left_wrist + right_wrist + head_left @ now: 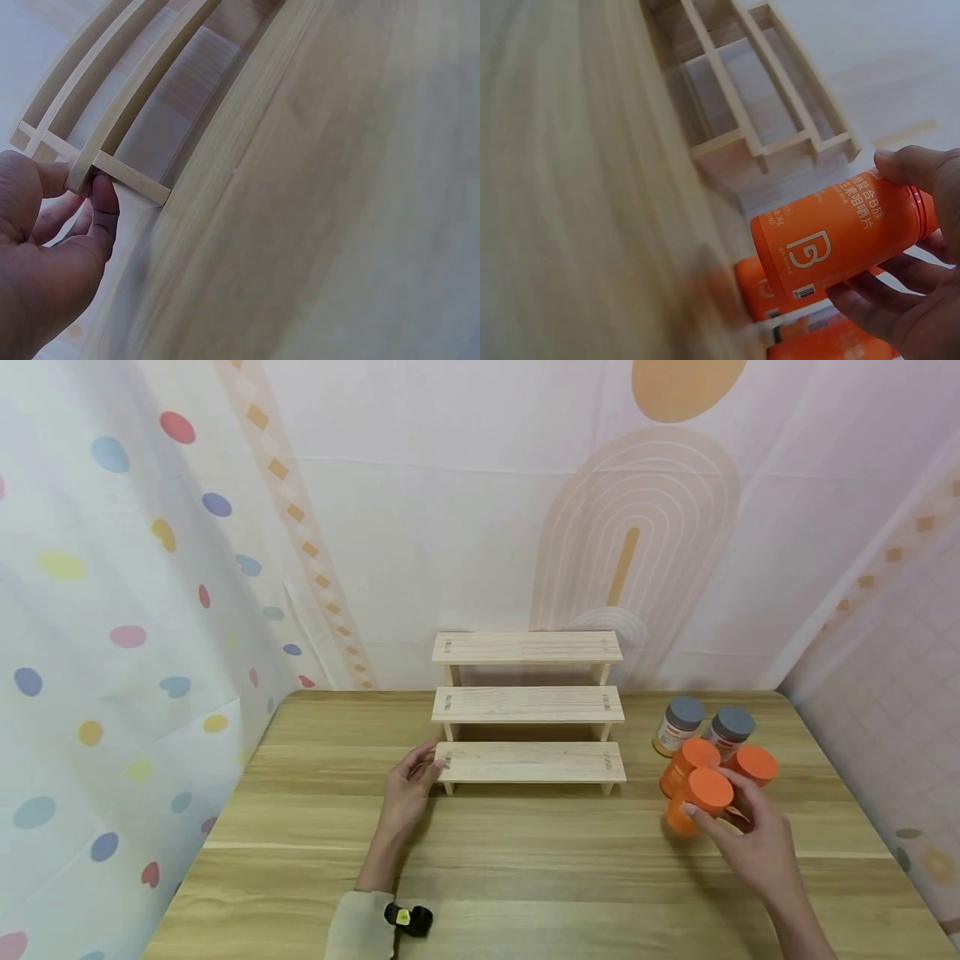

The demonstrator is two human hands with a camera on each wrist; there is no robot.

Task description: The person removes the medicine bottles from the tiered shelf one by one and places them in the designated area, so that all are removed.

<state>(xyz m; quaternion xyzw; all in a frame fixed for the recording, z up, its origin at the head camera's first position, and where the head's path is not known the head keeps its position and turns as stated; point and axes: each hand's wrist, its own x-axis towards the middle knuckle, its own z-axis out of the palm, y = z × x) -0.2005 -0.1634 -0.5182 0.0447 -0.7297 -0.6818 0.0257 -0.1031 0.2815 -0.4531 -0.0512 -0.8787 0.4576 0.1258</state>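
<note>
A three-tier wooden shelf [529, 763] stands at the back of the table. My left hand [407, 789] pinches the left end of its lowest board, thumb on top and fingers beneath, as the left wrist view [60, 247] shows. On the right, my right hand [757, 843] grips an orange bottle [690, 810] near its lid; in the right wrist view this bottle [832, 236] has white lettering and appears lifted off the table. Close behind it stand a second orange bottle [678, 768] and a third orange bottle [756, 764], partly hidden by the hand.
Two grey-lidded jars [678, 727] stand behind the orange bottles. A patterned cloth [450, 527] hangs behind the table and along its sides. The wooden table [540, 877] runs toward me, and a black band [408, 918] sits at my left sleeve.
</note>
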